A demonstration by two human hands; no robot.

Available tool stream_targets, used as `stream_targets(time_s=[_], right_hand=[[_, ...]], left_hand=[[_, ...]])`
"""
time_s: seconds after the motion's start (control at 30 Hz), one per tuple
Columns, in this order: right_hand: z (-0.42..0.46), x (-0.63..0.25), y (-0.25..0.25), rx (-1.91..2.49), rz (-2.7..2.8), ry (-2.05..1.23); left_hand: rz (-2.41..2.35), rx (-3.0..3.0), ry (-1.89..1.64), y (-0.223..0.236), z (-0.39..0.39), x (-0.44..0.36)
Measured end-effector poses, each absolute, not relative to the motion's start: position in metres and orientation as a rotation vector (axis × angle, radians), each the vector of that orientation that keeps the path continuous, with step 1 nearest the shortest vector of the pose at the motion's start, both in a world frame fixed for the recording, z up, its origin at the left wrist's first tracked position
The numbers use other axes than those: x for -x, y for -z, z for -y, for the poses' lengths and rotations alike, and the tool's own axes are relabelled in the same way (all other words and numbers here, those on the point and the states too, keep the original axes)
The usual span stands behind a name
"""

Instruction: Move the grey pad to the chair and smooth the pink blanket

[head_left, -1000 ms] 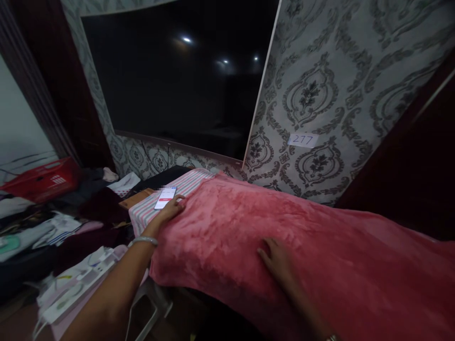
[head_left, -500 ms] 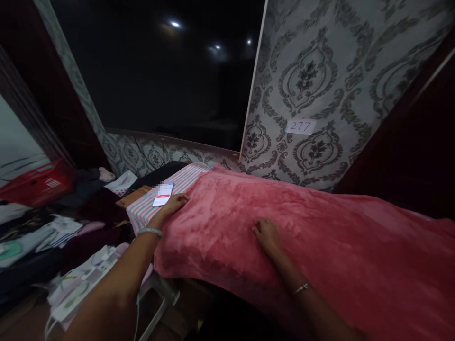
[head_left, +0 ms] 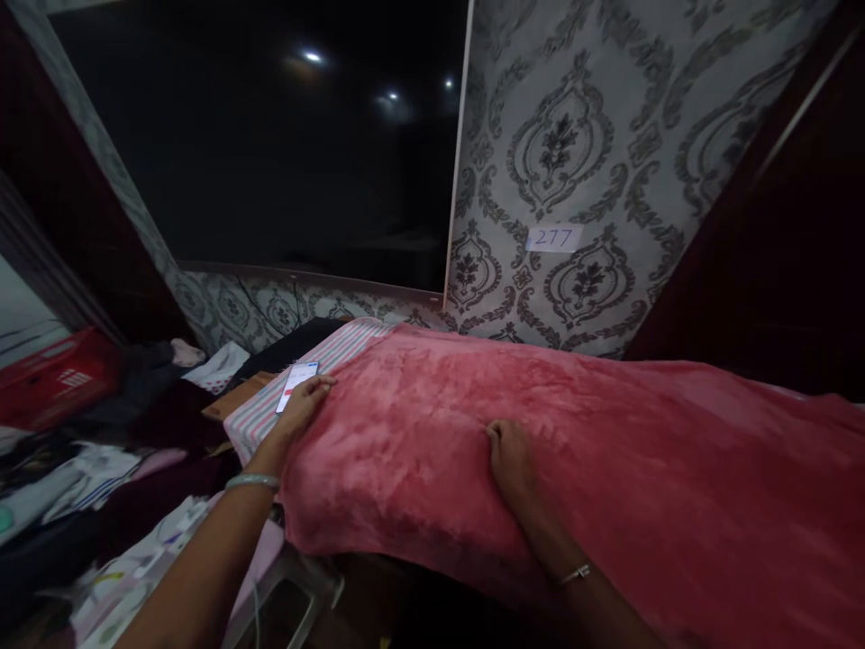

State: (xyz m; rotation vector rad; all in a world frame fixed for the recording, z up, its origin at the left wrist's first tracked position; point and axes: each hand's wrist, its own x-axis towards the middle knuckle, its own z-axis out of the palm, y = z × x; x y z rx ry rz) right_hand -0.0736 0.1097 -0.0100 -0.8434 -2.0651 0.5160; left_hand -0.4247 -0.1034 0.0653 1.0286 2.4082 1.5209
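A plush pink-red blanket lies spread over a long raised surface. At its left edge is my left hand, fingers bent and closed on the fabric, with a bracelet at the wrist. My right hand rests on the middle of the blanket, thumb and fingertips pinched together on the pile. Just beyond my left hand, a phone with a lit screen lies on a striped cloth, partly covered by that hand.
A large dark TV and a paper label reading 277 are on the patterned wall. Left are piled clothes, a red basket and a brown flat item. A pale stool stands below.
The view has shifted slightly. My right hand's thumb and fingertips have drawn together on the blanket. My left hand stays at the blanket's left edge and now covers more of the phone.
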Motion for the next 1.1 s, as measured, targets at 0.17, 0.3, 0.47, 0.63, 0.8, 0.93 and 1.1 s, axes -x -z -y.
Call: stream_targets(time_s=[0.17,0.3,0.47,0.63,0.8,0.93,1.1], right_hand=[[-0.111,0.073,0.015,0.802,1.984,-0.536],[-0.116,0.076,0.023,0.752,1.997,-0.513],[-0.124,0.079,0.034,0.651,2.014,-0.407],[-0.127,0.078,0.036,0.673,2.138,-0.339],[-0.125,0.077,0.031,0.77,2.271,-0.375],[-0.125,0.077,0.027,0.817,2.284,-0.408],[-0.124,0.077,0.024,0.811,2.329,-0.42]], left_hand=[[-2.349,-1.082,-1.539,-0.068,0.109,0.426],[-2.304,-1.175,-1.457,-0.071,0.109,0.427],[-2.174,-1.302,-1.33,-0.081,0.091,0.425],[-2.222,-1.266,-1.388,-0.089,0.069,0.43],[-2.336,-1.243,-1.387,-0.091,0.062,0.44],[-2.33,-1.315,-1.284,-0.097,0.064,0.442],[-2.329,-1.422,-1.132,-0.103,0.068,0.438]])
